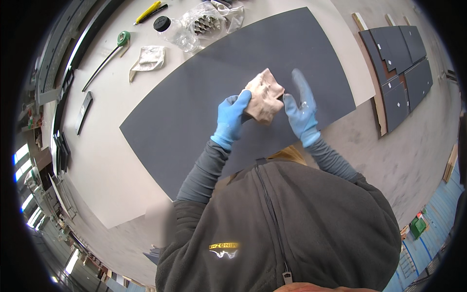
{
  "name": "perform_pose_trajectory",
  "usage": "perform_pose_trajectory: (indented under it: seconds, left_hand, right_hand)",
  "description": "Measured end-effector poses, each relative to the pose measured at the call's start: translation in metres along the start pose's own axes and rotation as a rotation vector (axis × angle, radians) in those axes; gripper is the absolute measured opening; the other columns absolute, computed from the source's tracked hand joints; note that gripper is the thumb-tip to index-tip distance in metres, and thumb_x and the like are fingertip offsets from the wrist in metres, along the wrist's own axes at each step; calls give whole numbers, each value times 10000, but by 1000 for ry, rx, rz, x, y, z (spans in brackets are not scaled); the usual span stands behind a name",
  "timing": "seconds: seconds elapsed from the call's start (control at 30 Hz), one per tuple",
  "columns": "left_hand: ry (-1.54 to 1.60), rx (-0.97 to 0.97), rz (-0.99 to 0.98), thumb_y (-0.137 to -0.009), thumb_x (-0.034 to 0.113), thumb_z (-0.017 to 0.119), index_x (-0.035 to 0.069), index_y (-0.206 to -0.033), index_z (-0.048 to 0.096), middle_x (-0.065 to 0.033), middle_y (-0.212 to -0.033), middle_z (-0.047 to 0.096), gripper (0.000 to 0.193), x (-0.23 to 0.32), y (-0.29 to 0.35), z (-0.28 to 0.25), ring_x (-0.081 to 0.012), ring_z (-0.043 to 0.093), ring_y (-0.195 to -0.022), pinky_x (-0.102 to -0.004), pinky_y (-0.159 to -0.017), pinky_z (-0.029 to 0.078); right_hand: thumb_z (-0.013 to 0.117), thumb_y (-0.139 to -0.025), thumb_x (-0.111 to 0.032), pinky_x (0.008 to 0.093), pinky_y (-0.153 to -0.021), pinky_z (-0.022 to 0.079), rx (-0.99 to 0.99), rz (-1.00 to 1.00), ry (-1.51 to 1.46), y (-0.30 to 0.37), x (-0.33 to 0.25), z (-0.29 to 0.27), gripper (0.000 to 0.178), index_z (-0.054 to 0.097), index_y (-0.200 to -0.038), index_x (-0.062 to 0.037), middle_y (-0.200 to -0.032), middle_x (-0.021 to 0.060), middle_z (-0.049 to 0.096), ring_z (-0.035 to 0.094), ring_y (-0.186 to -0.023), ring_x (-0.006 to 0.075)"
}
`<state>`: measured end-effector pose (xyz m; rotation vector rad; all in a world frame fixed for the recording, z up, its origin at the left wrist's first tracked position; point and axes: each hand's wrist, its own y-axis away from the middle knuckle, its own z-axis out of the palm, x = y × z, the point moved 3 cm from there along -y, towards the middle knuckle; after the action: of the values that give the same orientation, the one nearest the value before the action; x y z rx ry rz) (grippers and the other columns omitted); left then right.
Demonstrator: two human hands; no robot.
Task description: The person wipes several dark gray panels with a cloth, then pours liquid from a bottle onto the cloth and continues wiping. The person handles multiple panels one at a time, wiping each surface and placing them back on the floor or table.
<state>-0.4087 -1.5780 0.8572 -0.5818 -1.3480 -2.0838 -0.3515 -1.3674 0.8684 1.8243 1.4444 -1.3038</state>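
Observation:
A crumpled beige cloth is held up over a large dark grey panel that lies flat on the table. My left hand, in a blue glove, pinches the cloth's left edge between thumb and fingers. On the other side of the cloth, my right hand, gloved in the same blue, has its fingers stretched upward and slightly blurred. Its thumb is by the cloth's right edge; whether it touches is hard to tell.
Beyond the panel are a clear bottle with a black lid, a bag of small metal parts, a yellow cutter, a green tape measure and a folded white cloth. More dark panels lie at the right.

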Motion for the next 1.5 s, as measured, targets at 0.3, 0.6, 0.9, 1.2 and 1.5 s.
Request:
perform_pose_trajectory:
  seconds: [0.3,0.6,0.9,1.2,1.5]
  left_hand:
    - [119,300,174,-978,299,777,-91,-1134,648,-106,-1025,713,439,-14,12,27,-164,707,-885,-302,-798,611]
    - [325,-47,-158,-1067,269,599,-57,-1252,651,-175,-1134,720,379,-1,3,-16,-286,746,-1001,-391,-849,670]
    - [156,-132,-141,-1038,532,609,-80,-1341,598,-237,-1253,675,683,43,1,-56,-333,742,-1035,-392,-864,638]
    - [-709,685,900,-772,423,925,-103,-1625,15,-288,-1678,150,1354,122,-110,-87,-358,187,-1581,-379,-1294,190]
    - [-425,591,1070,-806,200,933,-42,-1448,455,-173,-1393,568,836,157,-209,-118,-263,582,-1257,-377,-1103,480]
  right_hand:
    - [690,-1017,-469,419,-1172,431,-205,633,-710,11,7,26,812,321,-1579,-14,-1498,164,510,487,-1411,254]
    - [848,-723,-295,520,-1162,437,-509,-793,332,-23,-37,35,670,549,-1272,-53,-1512,215,547,563,-1373,390]
    - [640,-1013,-88,380,-1004,598,-435,528,-706,-28,6,54,333,607,-1339,-27,-1246,114,692,690,-1140,218]
    - [632,-1018,-115,408,-989,606,-153,784,-1262,-30,64,-1,407,517,-1398,-28,-1265,117,623,664,-1170,253]
    - [611,-1022,-415,517,-1152,496,-106,755,-1550,-55,84,-19,692,381,-1552,-34,-1470,187,545,571,-1349,368]
